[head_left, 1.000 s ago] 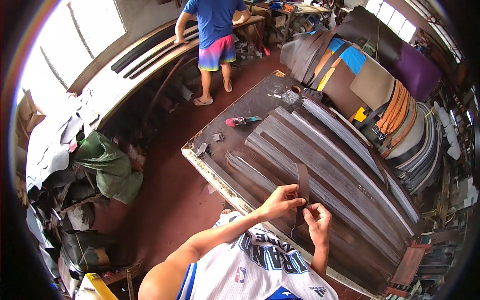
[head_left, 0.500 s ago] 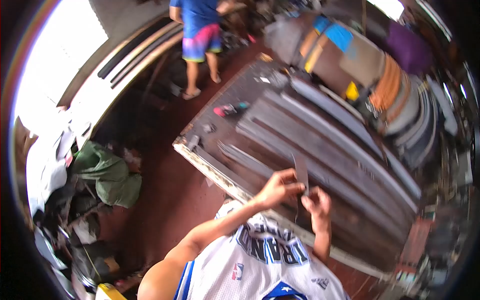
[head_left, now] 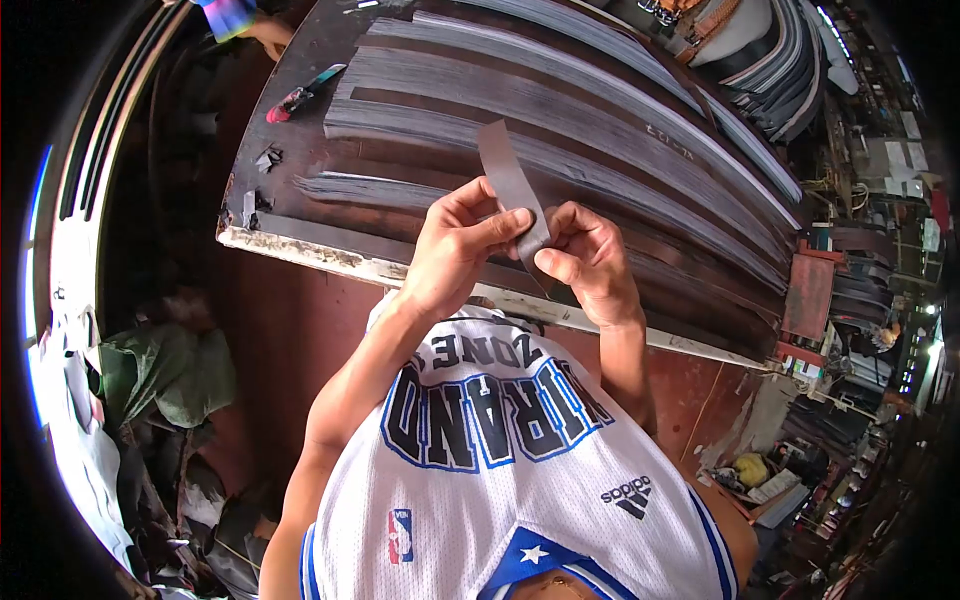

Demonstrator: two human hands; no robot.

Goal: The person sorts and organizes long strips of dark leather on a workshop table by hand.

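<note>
Centrally, the left hand (head_left: 452,248) and right hand (head_left: 592,262) each pinch a dark leather strip (head_left: 504,168) between thumb and fingers, its free end rising toward the upper middle. Behind it, stacked leather strips (head_left: 560,105) lie in rows across the tabletop (head_left: 292,150).

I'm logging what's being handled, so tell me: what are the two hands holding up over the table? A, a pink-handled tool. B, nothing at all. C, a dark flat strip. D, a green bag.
C: the left hand and the right hand both pinch one dark strip between their fingers, above the table.
</note>
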